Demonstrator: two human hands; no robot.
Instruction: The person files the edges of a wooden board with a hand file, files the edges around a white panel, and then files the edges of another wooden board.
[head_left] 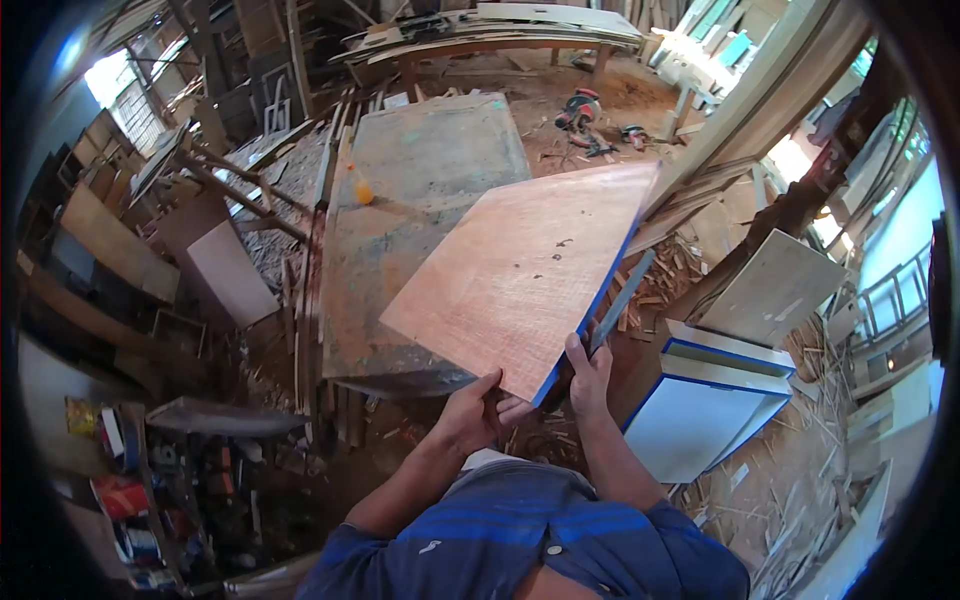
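Observation:
A wooden panel (530, 265) with a pale reddish face, a few dark spots and a blue edge is held up tilted in front of me. My left hand (474, 412) is closed on its near corner, thumb on the top face and fingers underneath. My right hand (588, 378) is closed around the lower end of a long, flat, grey-blue bar (624, 298) that looks like a file. The bar points away from me beside the panel's blue edge. Part of the right-hand fingers is hidden, so I cannot tell if they also touch the panel.
Under the panel stands a worn worktable (430, 140) with an orange bottle (362, 188) on it. White panels with blue edges (670, 420) lean at the right. Power tools (580, 112) lie on the dirt floor. Wood scraps (650, 290) litter the right side; a cluttered shelf (130, 480) stands left.

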